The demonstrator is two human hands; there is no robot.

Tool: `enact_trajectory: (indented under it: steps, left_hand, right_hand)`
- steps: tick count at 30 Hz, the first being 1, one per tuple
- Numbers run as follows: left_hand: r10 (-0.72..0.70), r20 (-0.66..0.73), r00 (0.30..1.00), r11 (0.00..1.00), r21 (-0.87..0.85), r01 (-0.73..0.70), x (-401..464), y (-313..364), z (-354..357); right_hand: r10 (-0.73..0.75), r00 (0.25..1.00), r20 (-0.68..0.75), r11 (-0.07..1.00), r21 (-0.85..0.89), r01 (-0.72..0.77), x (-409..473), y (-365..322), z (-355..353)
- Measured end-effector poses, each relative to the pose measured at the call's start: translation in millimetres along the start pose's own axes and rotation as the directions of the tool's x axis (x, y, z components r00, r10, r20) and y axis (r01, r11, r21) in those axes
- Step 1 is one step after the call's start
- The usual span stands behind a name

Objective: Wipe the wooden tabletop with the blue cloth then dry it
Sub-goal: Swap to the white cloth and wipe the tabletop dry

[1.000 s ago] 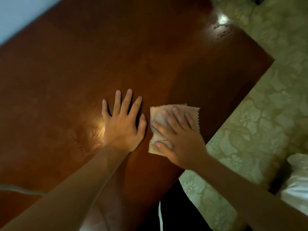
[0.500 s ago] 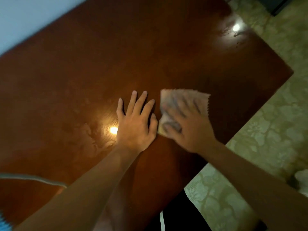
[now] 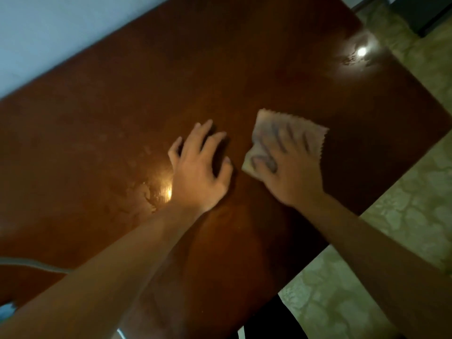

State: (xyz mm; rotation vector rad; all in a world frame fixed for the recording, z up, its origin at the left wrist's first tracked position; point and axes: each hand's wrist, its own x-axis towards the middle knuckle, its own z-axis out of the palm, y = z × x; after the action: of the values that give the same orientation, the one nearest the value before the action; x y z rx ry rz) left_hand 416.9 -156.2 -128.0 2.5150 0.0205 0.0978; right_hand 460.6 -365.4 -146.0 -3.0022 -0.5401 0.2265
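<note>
Right hand (image 3: pixel 291 172) pressing a folded cloth (image 3: pixel 288 140) flat on the wooden worktop (image 3: pixel 220 81); left hand (image 3: pixel 198 172) braced beside it.

The right hand lies palm-down on the cloth with fingers spread wide, gripping nothing, likely so the push spreads across the whole pad; the left hand, also spread and empty, rests on the wood just beside the cloth, apparently to steady the body while leaning in; the cloth sits near the worktop's right edge, well short of the far corner; it is a folded square with a zigzag-cut edge, and in this warm, dim light it reads pale beige, not blue; whether it is the wiping or the drying cloth I cannot tell; streaky smears catch the light left of the left hand and near the far corner, so that wood looks still damp.
</note>
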Motion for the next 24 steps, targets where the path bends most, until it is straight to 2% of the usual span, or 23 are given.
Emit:
enact_trajectory:
  steps: [2, 4, 5, 8, 11, 14, 17, 21, 24]
  left_hand:
    - [-0.027, 0.003, 1.0, 0.996, 0.087, 0.026, 20.1, -17.9, -11.2]
    - [-0.042, 0.054, 0.998, 0.981, 0.19, 0.031, 39.3, -41.3, -21.0]
    - [-0.052, 0.072, 0.996, 0.971, 0.237, 0.033, 45.6, -51.7, -23.9]
    - [-0.037, 0.093, 0.995, 0.937, 0.35, 0.002, 48.7, -67.1, -21.6]
    - [-0.026, 0.085, 0.996, 0.922, 0.387, -0.009, 49.4, -67.5, -18.1]
    - [-0.035, 0.084, 0.996, 0.924, 0.383, 0.0, 49.3, -67.9, -18.6]
    - [-0.029, 0.084, 0.996, 0.925, 0.379, -0.005, 48.6, -66.9, -17.7]
    - [-0.028, 0.085, 0.996, 0.925, 0.38, -0.006, 49.4, -66.5, -17.8]
    - [-0.024, 0.072, 0.997, 0.929, 0.37, -0.004, 49.1, -67.2, -17.0]
  right_hand:
    - [0.147, 0.989, 0.006, 0.989, 0.019, -0.147, 28.5, 14.2, -10.9]
    - [0.212, 0.977, -0.023, 0.977, 0.039, -0.211, 36.2, 0.2, -10.4]
    - [0.194, 0.98, -0.034, 0.98, 0.042, -0.193, 31.6, -14.1, -6.9]
    - [0.006, 0.999, -0.035, 1.0, 0.015, -0.006, 4.0, -50.1, 5.5]
    - [-0.088, 0.996, 0.011, 0.996, 0.03, 0.087, 14.3, -29.4, -0.9]
    - [0.071, 0.997, 0.029, 0.997, 0.022, -0.072, 47.6, 8.4, -14.1]
    - [0.175, 0.985, 0.001, 0.984, 0.006, -0.175, 57.2, -1.5, -15.2]
    - [-0.042, 0.999, 0.005, 0.999, 0.011, 0.042, 23.1, -52.2, -0.2]
    - [-0.099, 0.995, 0.023, 0.994, 0.043, 0.098, 34.7, -35.6, -4.3]
